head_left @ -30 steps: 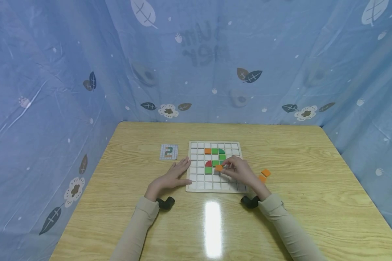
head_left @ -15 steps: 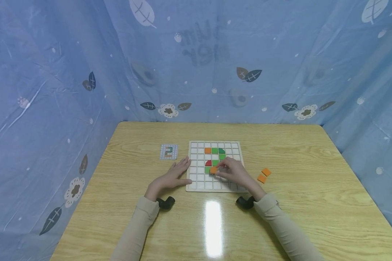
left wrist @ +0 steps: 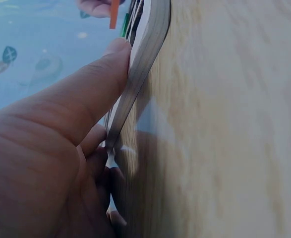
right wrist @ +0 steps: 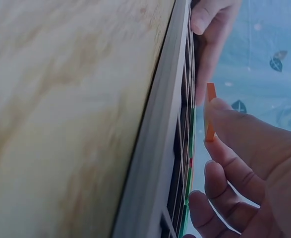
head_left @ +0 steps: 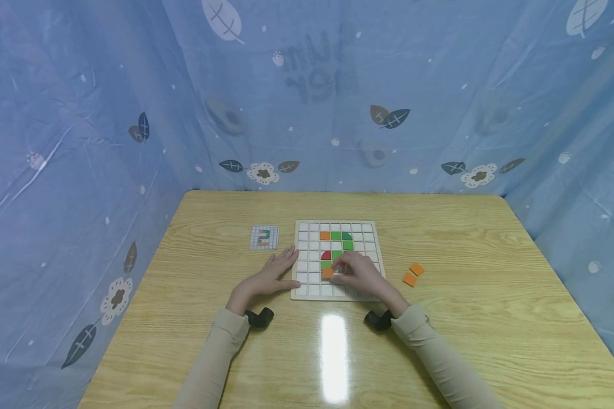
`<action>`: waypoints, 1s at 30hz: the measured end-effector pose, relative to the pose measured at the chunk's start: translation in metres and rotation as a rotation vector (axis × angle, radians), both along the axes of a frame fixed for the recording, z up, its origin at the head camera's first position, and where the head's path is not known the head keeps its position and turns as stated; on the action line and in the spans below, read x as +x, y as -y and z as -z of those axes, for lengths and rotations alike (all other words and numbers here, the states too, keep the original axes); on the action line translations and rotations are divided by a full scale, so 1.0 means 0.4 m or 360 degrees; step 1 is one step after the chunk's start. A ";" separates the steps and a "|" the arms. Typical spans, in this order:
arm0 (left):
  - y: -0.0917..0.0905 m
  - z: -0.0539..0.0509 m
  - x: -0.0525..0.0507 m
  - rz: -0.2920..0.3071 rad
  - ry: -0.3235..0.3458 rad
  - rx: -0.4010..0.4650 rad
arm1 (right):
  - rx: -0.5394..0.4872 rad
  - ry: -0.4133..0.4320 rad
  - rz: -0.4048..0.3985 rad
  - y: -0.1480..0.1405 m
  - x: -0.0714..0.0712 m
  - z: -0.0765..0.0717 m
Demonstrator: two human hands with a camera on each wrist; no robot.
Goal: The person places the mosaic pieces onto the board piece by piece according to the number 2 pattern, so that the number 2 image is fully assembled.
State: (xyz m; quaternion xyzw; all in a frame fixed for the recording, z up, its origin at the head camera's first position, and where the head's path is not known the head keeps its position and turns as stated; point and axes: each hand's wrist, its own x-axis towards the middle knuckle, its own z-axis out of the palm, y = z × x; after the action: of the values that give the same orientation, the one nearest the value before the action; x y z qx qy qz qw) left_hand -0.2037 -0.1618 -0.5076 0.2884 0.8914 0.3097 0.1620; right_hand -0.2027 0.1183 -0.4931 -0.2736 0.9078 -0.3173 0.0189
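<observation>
My right hand (head_left: pixel 360 274) pinches an orange square tile (head_left: pixel 327 273) between thumb and fingers. In the right wrist view this tile (right wrist: pixel 210 113) stands slightly above the gridded board (right wrist: pixel 157 119). Below it, in the head view, lies a green square tile (head_left: pixel 326 264), partly covered. My left hand (head_left: pixel 266 278) rests along the left edge of the white-celled board (head_left: pixel 303 276), fingers straight and thumb touching the frame. Set in the cells are a red quarter-round tile (head_left: pixel 326 255), a dark green quarter-round tile (head_left: pixel 347 236), several green squares and another orange square (head_left: pixel 325 235). Cells under my right hand are hidden.
Two loose orange tiles (head_left: pixel 410 279) lie on the wooden table (head_left: pixel 471 255) right of the board. A small printed pattern card (head_left: pixel 264 238) lies left of the board. A blue patterned curtain (head_left: pixel 332 113) surrounds the table's back and sides.
My right hand has moved left and slightly nearer with the orange tile, from the middle of the board to just below the green square. My left hand stays put.
</observation>
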 end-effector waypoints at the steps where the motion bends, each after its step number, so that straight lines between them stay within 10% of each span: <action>1: 0.000 0.000 0.000 0.0001 0.0001 0.0001 | 0.0007 0.0013 0.0005 0.001 0.001 -0.001; 30: -0.001 -0.006 0.002 -0.0020 0.0001 -0.0042 | 0.0156 0.0073 0.0059 0.013 0.009 -0.003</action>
State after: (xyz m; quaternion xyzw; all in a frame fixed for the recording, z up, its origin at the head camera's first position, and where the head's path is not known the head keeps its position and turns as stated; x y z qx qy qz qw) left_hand -0.2027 -0.1615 -0.5054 0.2804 0.8972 0.2990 0.1642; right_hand -0.1990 0.1132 -0.4919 -0.2483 0.9265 -0.2789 0.0471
